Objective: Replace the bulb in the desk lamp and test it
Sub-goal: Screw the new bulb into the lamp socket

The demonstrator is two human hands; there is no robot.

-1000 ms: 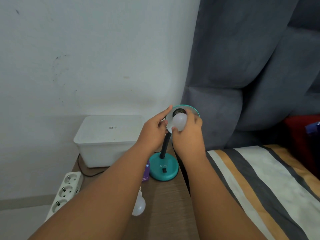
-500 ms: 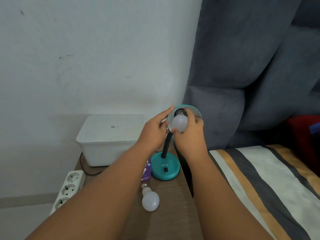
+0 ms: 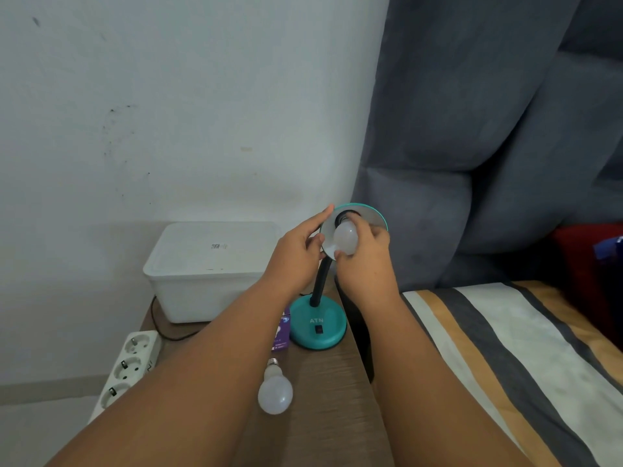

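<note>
The teal desk lamp (image 3: pixel 318 326) stands at the right edge of the small wooden table (image 3: pixel 323 399), hemmed by the grey headboard (image 3: pixel 472 163) and the white box (image 3: pixel 209 271) at the far edge. The right hand (image 3: pixel 365 261) is wrapped around a frosted white bulb (image 3: pixel 344 235) at the shade's socket; the left hand (image 3: pixel 296 256) pinches the shade's rim (image 3: pixel 362 207). Two bulbs show: the second bulb (image 3: pixel 274 390) lies loose near the table's middle, in bare space. One power strip (image 3: pixel 129 362) overhangs the left edge.

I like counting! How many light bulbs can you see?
2: one bulb in the right hand at the lamp shade, one loose bulb lying on the table.
</note>
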